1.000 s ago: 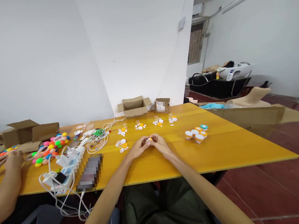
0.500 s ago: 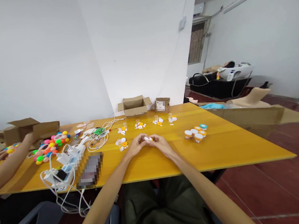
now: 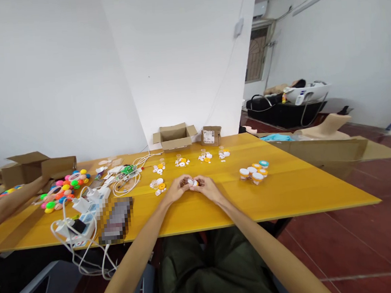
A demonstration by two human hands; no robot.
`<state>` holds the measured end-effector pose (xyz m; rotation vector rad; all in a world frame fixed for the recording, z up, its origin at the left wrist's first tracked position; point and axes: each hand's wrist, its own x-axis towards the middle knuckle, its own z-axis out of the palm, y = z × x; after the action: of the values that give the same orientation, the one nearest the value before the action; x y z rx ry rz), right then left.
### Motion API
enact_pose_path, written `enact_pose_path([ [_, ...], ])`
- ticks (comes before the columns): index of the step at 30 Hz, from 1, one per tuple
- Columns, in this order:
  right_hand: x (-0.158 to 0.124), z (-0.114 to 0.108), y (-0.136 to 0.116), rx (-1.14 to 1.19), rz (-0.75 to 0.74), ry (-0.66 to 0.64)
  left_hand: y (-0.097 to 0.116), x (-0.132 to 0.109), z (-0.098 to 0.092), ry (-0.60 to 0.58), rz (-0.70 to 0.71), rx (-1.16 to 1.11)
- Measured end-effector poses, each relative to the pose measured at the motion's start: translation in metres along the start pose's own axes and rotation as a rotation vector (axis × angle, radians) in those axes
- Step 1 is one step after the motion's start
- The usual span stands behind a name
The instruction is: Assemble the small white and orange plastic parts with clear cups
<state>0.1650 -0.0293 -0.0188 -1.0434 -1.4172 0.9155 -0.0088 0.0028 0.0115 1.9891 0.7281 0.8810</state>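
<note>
My left hand [image 3: 176, 189] and my right hand [image 3: 208, 189] meet over the table's front middle. Between their fingers is a small white-and-orange piece [image 3: 193, 182], partly covered by the fingertips. It resembles the small round tubs [image 3: 257, 176] with white, orange and teal tops grouped to the right. Left of my hands lies a pile of white, orange and clear plastic parts [image 3: 158, 184]. Farther back are similar small piles, such as one with an orange disc [image 3: 182, 162], some with clear cups beside them.
Two cardboard boxes, one open [image 3: 175, 139] and one smaller [image 3: 211, 135], stand against the wall. A power strip [image 3: 89, 218], cables and a blurred-out dark device [image 3: 116, 220] lie to the left. Another person's arm [image 3: 13, 201] reaches across near colourful balls [image 3: 66, 190].
The white-and-orange piece has turned a little between my fingers, showing more of its white face. The other person's arm at the left has shifted. The camera has moved slightly.
</note>
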Motion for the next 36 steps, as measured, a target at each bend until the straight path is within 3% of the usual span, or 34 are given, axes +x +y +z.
enact_pose_path([
  [6,-0.0033,0.0004,-0.0028,-0.066,-0.028,0.01,0.0018,-0.0018,0.0012,0.006,0.026,0.031],
  [19,-0.0049,0.0044,-0.0014,-0.126,-0.046,0.063,0.0022,-0.0032,0.0044,0.077,-0.053,0.404],
  [26,-0.002,0.0032,-0.0024,-0.142,-0.013,0.101,0.0082,-0.0028,0.0044,0.085,0.042,0.168],
  [36,-0.0037,0.005,-0.0083,-0.161,-0.001,0.098,0.0072,-0.0016,0.0049,0.112,0.003,0.186],
])
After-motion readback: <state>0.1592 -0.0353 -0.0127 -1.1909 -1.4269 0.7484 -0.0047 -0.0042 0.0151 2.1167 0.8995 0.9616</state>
